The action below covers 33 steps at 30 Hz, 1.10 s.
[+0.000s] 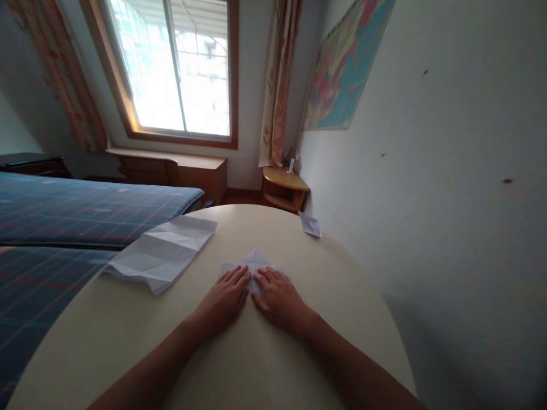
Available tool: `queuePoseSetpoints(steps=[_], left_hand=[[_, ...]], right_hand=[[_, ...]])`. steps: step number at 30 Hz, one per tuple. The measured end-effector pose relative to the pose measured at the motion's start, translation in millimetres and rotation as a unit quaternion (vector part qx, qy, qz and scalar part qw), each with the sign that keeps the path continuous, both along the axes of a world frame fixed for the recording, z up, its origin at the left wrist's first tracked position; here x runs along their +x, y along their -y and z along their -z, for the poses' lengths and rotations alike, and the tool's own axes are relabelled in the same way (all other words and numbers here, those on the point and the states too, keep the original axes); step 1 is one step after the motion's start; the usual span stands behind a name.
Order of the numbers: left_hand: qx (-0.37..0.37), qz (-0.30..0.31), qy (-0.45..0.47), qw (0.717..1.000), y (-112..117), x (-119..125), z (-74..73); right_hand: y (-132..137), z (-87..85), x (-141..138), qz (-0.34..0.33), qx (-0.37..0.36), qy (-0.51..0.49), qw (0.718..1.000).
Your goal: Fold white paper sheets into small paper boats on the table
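Observation:
A small white folded paper (253,263) lies on the round cream table (128,319), its points sticking out past my fingers. My left hand (224,299) lies flat on its near left part, fingers stretched out. My right hand (277,295) presses flat on its near right part, fingers together and extended. Both hands rest side by side, almost touching, and cover the near half of the paper.
A large creased white sheet (164,250) lies at the table's left edge. A small folded paper piece (310,224) sits at the far right rim by the wall. A plaid-covered bed (77,210) stands to the left, a wooden corner shelf (284,188) beyond.

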State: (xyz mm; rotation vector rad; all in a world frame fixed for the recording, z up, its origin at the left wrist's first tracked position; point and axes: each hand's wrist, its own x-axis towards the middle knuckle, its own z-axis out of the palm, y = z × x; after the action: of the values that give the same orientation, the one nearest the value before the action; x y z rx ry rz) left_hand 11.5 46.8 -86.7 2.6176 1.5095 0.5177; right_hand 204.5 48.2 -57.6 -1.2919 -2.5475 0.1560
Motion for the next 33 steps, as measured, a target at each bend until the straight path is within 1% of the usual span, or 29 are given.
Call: queuePoseSetpoints(steps=[7, 14, 22, 27, 33], left_hand=[[0.009, -0.002, -0.002, 1.0, 1, 1, -0.5], [0.006, -0.005, 0.004, 1.0, 1, 2, -1.4], [0.001, -0.013, -0.004, 1.0, 1, 3, -2.5], [0.001, -0.01, -0.01, 1.0, 2, 3, -4.6], [-0.003, -0.007, 0.0, 1.0, 1, 2, -5.2]], right_hand=[[-1, 1.0, -6, 0.033, 0.005, 0.012, 0.999], [-5, 1.5, -9, 0.058, -0.005, 0.019, 0.998], [-12, -1.7, -8, 0.068, 0.002, 0.024, 0.997], [-10, -4.6, -4, 0.059, 0.006, 0.023, 0.998], [1, -3.8, -4, 0.011, 0.008, 0.025, 1.0]])
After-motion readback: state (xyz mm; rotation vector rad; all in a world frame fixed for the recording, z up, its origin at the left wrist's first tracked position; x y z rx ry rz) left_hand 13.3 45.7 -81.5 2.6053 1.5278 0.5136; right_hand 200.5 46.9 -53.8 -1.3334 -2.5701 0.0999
